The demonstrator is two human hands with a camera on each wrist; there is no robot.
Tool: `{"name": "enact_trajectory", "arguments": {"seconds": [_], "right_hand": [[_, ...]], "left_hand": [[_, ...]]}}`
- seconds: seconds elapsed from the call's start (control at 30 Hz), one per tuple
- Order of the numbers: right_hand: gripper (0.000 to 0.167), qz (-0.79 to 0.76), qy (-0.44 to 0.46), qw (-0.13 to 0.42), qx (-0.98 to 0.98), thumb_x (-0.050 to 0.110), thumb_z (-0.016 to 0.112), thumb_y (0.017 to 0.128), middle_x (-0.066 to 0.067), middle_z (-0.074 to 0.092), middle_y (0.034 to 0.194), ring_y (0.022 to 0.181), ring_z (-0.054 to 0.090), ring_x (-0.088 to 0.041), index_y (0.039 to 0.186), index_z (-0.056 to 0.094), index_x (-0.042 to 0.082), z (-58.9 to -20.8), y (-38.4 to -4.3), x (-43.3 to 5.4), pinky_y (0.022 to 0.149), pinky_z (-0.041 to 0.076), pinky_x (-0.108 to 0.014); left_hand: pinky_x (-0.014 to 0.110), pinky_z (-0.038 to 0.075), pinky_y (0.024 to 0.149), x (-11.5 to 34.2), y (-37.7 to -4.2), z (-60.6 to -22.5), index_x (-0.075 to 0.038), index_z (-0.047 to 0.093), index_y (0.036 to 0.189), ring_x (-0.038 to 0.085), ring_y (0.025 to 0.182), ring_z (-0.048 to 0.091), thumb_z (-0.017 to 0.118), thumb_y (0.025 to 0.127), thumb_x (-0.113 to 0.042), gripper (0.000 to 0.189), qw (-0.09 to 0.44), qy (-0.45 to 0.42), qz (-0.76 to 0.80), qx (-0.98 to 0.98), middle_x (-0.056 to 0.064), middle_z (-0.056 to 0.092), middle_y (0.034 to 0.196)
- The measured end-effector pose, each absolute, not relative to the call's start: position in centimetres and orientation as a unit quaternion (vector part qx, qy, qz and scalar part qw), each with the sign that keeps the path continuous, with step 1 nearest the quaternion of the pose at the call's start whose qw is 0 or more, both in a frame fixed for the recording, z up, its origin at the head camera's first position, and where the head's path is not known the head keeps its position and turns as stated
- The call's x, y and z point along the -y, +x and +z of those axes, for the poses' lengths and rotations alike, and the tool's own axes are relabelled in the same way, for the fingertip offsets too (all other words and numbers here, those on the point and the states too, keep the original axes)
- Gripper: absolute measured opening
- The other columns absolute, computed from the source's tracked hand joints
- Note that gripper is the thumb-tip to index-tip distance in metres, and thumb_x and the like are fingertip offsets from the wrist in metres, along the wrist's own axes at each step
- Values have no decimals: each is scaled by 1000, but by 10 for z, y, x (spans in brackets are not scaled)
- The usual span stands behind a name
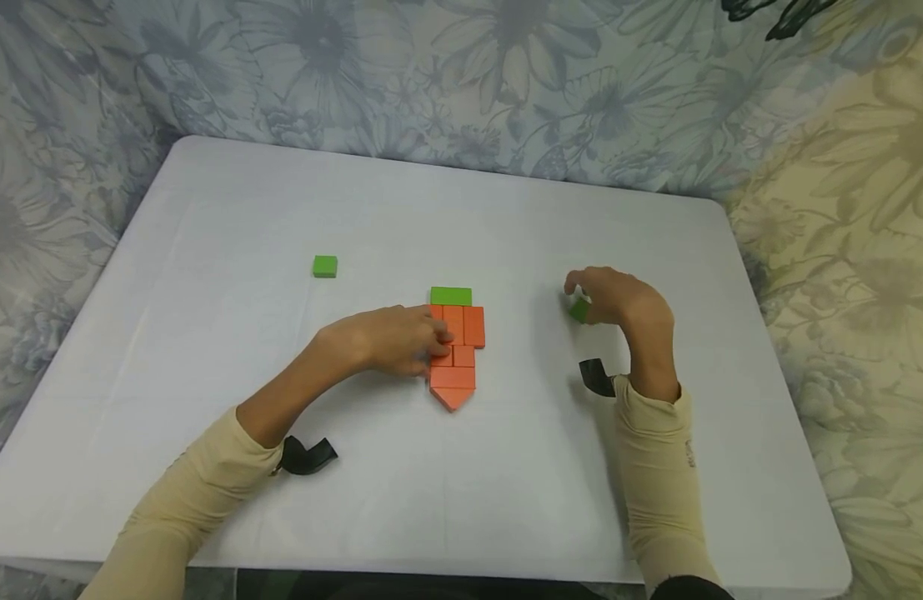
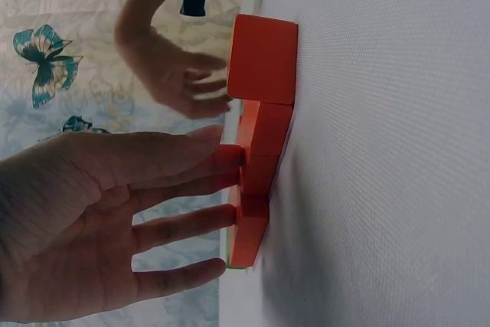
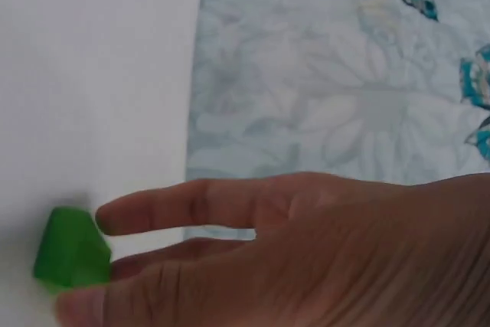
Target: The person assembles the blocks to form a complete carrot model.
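Observation:
Orange-red blocks lie packed together mid-table, with a triangular block pointing towards the person and a green rectangular block along the far end. From the left, my left hand reaches onto this group; its fairly straight fingers rest against the orange-red blocks, as the left wrist view also shows. Over to the right, my right hand pinches a small green block between thumb and fingers, close over the table. In the right wrist view the block looks tilted and blurred.
Another small green block sits apart on the table, left of and beyond the left hand. Dark curved straps stick out at both wrists. Flower-patterned cloth surrounds the white tabletop.

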State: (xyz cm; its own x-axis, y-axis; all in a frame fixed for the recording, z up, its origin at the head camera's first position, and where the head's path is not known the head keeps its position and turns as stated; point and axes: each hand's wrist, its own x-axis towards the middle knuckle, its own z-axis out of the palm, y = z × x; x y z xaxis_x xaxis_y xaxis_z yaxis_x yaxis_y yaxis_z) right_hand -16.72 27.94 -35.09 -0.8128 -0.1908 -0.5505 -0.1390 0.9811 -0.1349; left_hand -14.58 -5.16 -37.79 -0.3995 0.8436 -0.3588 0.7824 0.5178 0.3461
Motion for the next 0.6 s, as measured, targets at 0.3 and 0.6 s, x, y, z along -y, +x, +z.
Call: {"name": "enact_trajectory", "arguments": {"seconds": [0.3, 0.6], "right_hand": [[19, -52, -96, 293, -950, 4, 69, 97, -16, 63, 108, 97, 55, -29, 113, 63, -2, -364, -176, -292, 84, 50, -44], [44, -86, -76, 288, -951, 11, 64, 103, -26, 63, 134, 119, 60, -38, 144, 52, 0, -361, -176, -294, 99, 52, -58]], "left_hand": [[47, 47, 120, 51, -145, -378, -11, 68, 140, 28, 147, 49, 74, 98, -22, 44, 248, 492, 66, -832, 8, 60, 153], [45, 47, 120, 52, -145, -377, -11, 68, 140, 27, 147, 49, 74, 98, -21, 44, 245, 492, 65, -833, 8, 60, 152]]}}
